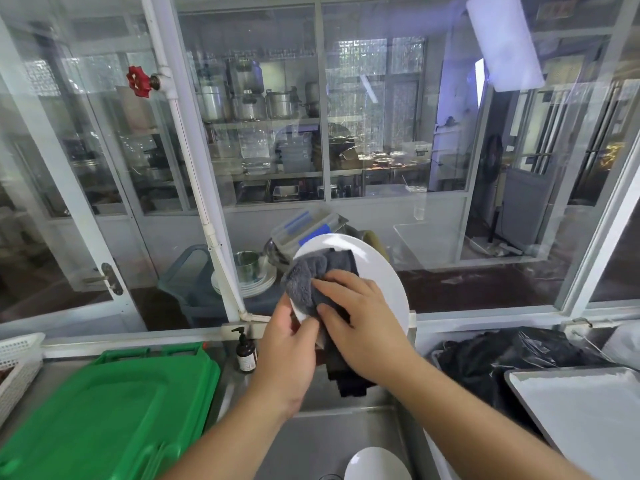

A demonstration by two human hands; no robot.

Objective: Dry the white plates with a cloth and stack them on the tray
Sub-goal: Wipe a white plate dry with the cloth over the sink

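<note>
At frame centre, the left hand (287, 344) grips a round white plate (374, 271); right fingers (332, 284) press a grey cloth (308, 275). Lower right, the steel tray (588, 410) holds none yet.

No wording can be read anywhere; the pale label on the brown pump bottle (246, 355) by the sink is too blurred.
</note>
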